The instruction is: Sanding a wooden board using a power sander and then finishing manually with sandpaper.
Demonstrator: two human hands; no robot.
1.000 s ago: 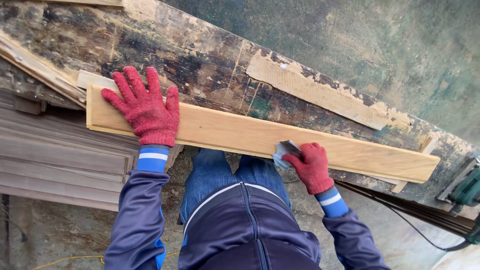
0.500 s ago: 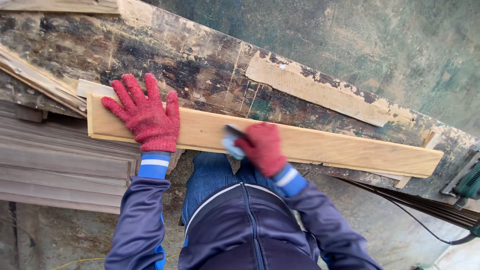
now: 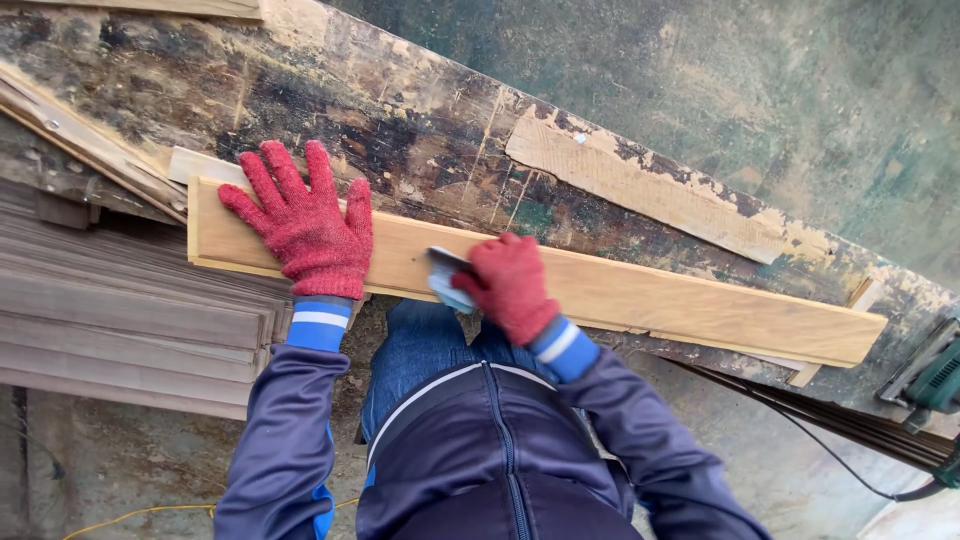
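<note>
Gloves, red, cover both hands. The left hand [image 3: 305, 225] lies flat, fingers spread, on the board [image 3: 640, 295] toward its nine o'clock end. The right hand [image 3: 508, 285] is clenched around a sanding pad [image 3: 443, 277] pressed on the board's near edge atop the counter [image 3: 400, 120].

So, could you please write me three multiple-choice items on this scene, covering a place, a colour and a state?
1. Where does the left hand rest?
A. flat on the left end of the long pale wooden plank
B. on the green power tool
C. on the stacked grey boards

2. What colour are the knitted gloves?
A. blue
B. red
C. yellow

3. What is the state of the right hand?
A. open and empty
B. flat on the worn workbench
C. closed on a small grey sanding pad against the plank's near edge

Answers: 1 A, the fingers are spread on the plank's left end. 2 B, both gloves are red. 3 C, the pad sticks out of the closed fingers at the edge.
</note>
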